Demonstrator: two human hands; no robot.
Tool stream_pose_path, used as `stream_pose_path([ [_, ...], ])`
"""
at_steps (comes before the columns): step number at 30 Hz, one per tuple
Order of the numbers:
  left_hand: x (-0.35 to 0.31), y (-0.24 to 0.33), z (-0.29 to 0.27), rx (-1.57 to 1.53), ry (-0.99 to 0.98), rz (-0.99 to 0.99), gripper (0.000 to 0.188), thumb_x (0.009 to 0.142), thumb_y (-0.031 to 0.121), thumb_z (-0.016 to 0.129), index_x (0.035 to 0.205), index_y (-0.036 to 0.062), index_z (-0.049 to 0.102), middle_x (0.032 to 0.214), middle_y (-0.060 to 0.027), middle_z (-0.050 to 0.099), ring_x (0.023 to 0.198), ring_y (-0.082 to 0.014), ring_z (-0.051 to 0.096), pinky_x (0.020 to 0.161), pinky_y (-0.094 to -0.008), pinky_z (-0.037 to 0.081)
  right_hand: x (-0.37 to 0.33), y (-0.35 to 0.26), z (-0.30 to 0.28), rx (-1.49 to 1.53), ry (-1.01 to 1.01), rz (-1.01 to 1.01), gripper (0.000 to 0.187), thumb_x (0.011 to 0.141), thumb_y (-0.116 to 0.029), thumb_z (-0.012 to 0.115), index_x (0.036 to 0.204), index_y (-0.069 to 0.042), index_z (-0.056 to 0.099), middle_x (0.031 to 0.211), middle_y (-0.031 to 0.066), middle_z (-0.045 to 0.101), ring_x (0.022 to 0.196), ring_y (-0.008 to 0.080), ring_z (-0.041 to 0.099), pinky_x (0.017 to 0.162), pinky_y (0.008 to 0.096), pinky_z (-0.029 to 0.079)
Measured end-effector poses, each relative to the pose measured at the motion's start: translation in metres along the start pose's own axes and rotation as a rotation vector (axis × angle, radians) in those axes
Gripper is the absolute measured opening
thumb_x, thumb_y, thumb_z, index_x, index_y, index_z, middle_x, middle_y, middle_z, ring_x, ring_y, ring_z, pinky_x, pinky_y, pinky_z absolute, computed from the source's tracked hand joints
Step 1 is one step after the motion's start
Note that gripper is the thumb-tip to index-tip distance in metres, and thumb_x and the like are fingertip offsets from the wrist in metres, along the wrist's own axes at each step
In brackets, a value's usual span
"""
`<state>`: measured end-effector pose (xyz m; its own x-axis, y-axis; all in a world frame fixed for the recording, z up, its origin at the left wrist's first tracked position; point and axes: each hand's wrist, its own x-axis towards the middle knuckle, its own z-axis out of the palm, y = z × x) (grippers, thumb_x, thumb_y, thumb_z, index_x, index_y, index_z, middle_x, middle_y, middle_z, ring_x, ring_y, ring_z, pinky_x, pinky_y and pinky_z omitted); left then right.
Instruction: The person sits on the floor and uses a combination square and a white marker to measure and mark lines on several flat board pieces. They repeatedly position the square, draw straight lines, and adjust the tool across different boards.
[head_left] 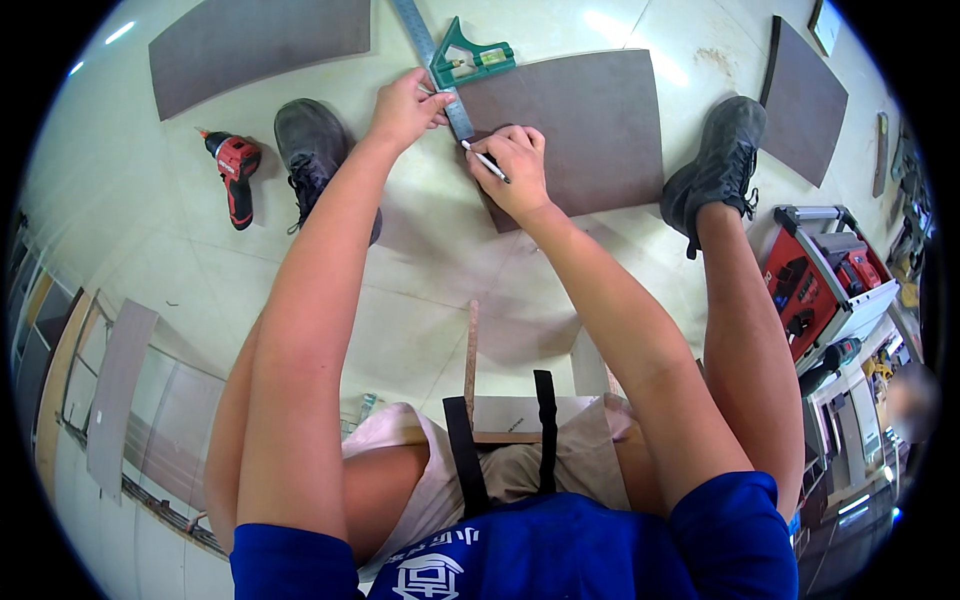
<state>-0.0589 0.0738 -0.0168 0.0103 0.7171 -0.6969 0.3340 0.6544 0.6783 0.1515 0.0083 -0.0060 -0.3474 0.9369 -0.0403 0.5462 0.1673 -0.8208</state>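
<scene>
A dark grey-brown board (590, 130) lies on the floor between my feet. Along its left edge runs the steel blade of a combination square (465, 62), whose green head rests against the board's far edge. My left hand (408, 108) is closed on the blade, thumb and fingers pinching it. My right hand (515, 165) grips a white marking pen (487, 162) and rests on the board's left part. The pen's tip points at the lower end of the blade; whether it touches the board I cannot tell.
A red and black cordless drill (235, 172) lies beside my left shoe (312, 150). Other boards lie at the far left (260, 50) and far right (803, 100). Right of my right shoe (722, 150) stands a red toolbox (825, 275). Panels (120, 400) lean at the lower left.
</scene>
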Motion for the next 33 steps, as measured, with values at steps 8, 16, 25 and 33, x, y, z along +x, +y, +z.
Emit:
stream_pose_path([
  [8, 0.001, 0.000, 0.002, -0.039, -0.004, -0.007, 0.026, 0.092, 0.014, 0.077, 0.099, -0.0015, 0.057, 0.084, -0.0149, 0.075, 0.069, -0.0172, 0.075, 0.059, -0.0281, 0.059, 0.002, 0.010, -0.002, -0.002, 0.046, -0.007, 0.013, 0.079, -0.012, 0.077, 0.080, -0.012, 0.064, 0.081, -0.0008, 0.066, 0.091, 0.0204, 0.062, 0.093, 0.0420, 0.039],
  [16, 0.000, 0.000, -0.001, -0.002, -0.031, -0.015, 0.026, 0.095, 0.016, 0.074, 0.100, -0.0004, 0.054, 0.088, -0.0162, 0.075, 0.075, -0.0183, 0.075, 0.065, -0.0294, 0.061, 0.008, -0.002, 0.000, -0.029, 0.033, -0.043, 0.013, 0.078, -0.011, 0.077, 0.080, -0.012, 0.064, 0.080, -0.0001, 0.066, 0.087, 0.0218, 0.062, 0.090, 0.0402, 0.041],
  [25, -0.001, 0.001, -0.001, 0.022, -0.006, -0.003, 0.025, 0.094, 0.015, 0.075, 0.100, -0.0008, 0.056, 0.085, -0.0154, 0.075, 0.073, -0.0182, 0.075, 0.062, -0.0288, 0.060, 0.008, 0.005, -0.005, -0.048, 0.027, -0.019, 0.012, 0.079, -0.013, 0.077, 0.081, -0.012, 0.066, 0.081, -0.0001, 0.066, 0.088, 0.0209, 0.062, 0.089, 0.0400, 0.040],
  [33, 0.000, -0.001, -0.001, -0.039, -0.033, -0.022, 0.027, 0.094, 0.018, 0.075, 0.101, 0.0003, 0.055, 0.087, -0.0156, 0.075, 0.075, -0.0189, 0.075, 0.064, -0.0293, 0.061, 0.007, -0.001, 0.000, -0.052, 0.019, -0.043, 0.010, 0.080, -0.014, 0.077, 0.080, -0.014, 0.067, 0.080, -0.0028, 0.068, 0.088, 0.0188, 0.062, 0.092, 0.0399, 0.040],
])
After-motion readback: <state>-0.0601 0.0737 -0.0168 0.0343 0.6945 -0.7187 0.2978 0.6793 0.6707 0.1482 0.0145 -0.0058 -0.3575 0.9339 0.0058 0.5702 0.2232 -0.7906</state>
